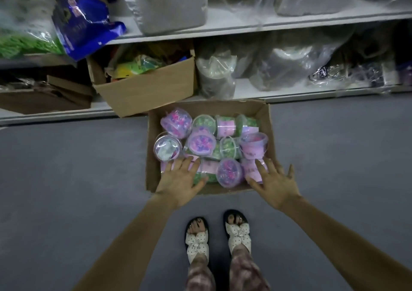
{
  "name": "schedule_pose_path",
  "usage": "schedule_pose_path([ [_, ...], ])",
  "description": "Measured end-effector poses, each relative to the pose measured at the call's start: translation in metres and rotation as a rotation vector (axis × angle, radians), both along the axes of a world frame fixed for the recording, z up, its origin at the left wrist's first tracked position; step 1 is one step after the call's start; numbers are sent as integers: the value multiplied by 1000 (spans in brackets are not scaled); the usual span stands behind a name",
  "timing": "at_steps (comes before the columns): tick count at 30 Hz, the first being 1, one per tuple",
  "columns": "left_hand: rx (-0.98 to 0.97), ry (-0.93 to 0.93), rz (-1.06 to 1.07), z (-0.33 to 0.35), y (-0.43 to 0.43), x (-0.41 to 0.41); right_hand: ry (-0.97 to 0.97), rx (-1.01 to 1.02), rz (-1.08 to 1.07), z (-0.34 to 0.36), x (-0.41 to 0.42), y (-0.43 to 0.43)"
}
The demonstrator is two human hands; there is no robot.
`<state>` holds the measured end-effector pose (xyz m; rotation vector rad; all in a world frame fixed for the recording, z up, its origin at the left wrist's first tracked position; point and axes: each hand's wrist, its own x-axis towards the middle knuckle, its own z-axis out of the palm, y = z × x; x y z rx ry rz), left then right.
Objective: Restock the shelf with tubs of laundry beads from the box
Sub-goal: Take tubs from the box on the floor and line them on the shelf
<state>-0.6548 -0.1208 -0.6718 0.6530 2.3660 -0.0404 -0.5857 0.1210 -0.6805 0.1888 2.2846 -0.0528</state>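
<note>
Tubs [201, 144] of beads: every one I can see sits in the box [266, 114], which is on the floor [66, 168] right against the bottom shelf [245, 90]. Roughly a dozen visible, piled loose in more than one layer, some lids-up, some on their sides, purple/pink and green mixes. Box looks full nearly to the rim, so I'd judge the restock is at or near its start, w/ pretty much all of it left. No matching tub can be made out on the shelf. Lower level holds a second box [145, 96] of mixed goods and clear bags [296, 67], contents too blurred to ID. Upper level has more bags and a blue pack [82, 25].

Left hand [180, 179] is over the near-left corner of the box, fingers straight and spread above a green tub; touching vs. hovering, can't tell. Right hand [275, 183] is over the near-right corner, fingers spread across a pink-label tub and the box wall. Grip on both sides is apart, nothing held. Step in hand, my guess: reaching in for a pick, maybe one tub per hand.

Left to do: close on tubs, lift, find room on shelf. Only a small bare strip shows between the bags on the lower level, so space may need making. Person stands just behind the box, sandals [197, 244] on the floor.
</note>
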Motion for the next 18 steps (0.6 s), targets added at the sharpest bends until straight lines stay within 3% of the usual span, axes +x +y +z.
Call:
schedule_pose_path([
  [18,-163,-15,70,-110,-25,-33,7,93,-41,-126,-8,33],
])
